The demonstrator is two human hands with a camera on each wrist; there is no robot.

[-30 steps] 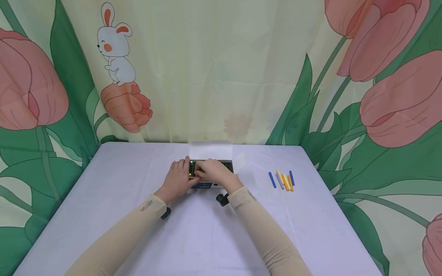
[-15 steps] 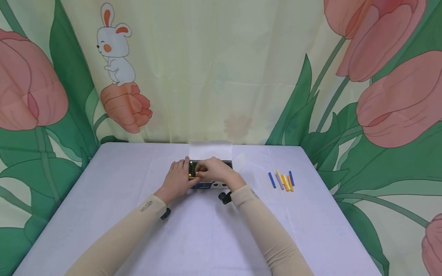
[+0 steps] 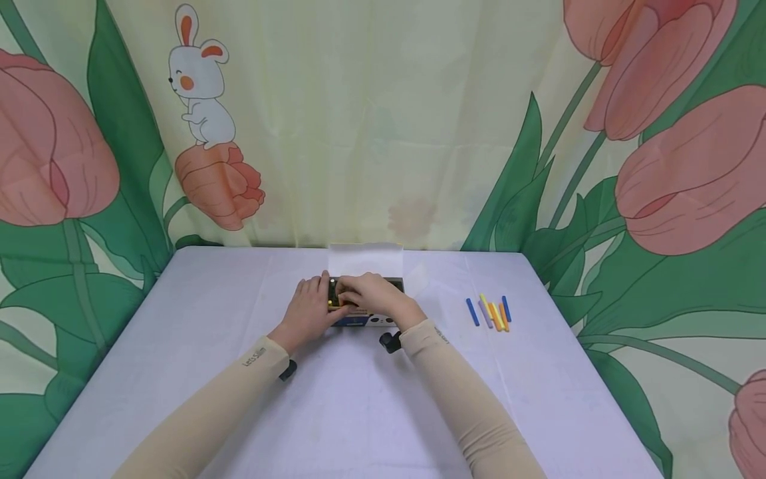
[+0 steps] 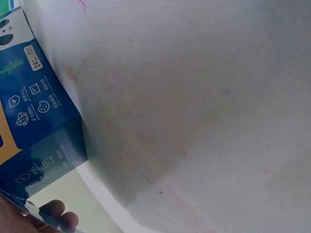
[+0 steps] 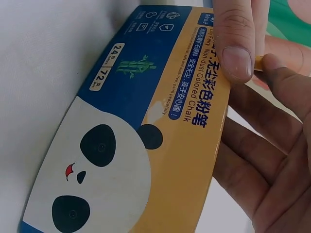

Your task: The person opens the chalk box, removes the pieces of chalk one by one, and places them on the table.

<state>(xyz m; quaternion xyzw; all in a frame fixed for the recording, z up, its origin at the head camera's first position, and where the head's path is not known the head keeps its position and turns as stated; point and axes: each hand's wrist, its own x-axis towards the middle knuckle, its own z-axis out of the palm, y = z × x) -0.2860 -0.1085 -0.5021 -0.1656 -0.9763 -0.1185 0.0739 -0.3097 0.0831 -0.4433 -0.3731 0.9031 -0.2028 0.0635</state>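
Observation:
A box of colored chalk (image 3: 359, 320), blue and orange with a panda face, stands near the far edge of the table with its lid up. My left hand (image 3: 305, 309) holds its left end, the thumb lying along the top front edge. Over the box's opening is my right hand (image 3: 377, 296). Its thumb and finger pinch a small orange-yellow chalk stick (image 5: 258, 63), of which only one end shows. The dark insert (image 3: 332, 293) with holes is partly visible inside; the hands hide the rest.
Several loose chalk sticks (image 3: 493, 316) in blue, purple, yellow and orange lie on the white-covered table (image 3: 335, 412) to the right. The raised white lid (image 3: 365, 259) stands behind the box. A flowered curtain (image 3: 371, 133) hangs beyond the table.
My right hand has shifted slightly at the box opening, its wrist a little to the right. Orange now shows at its fingertips. The left hand and the loose sticks have stayed put.

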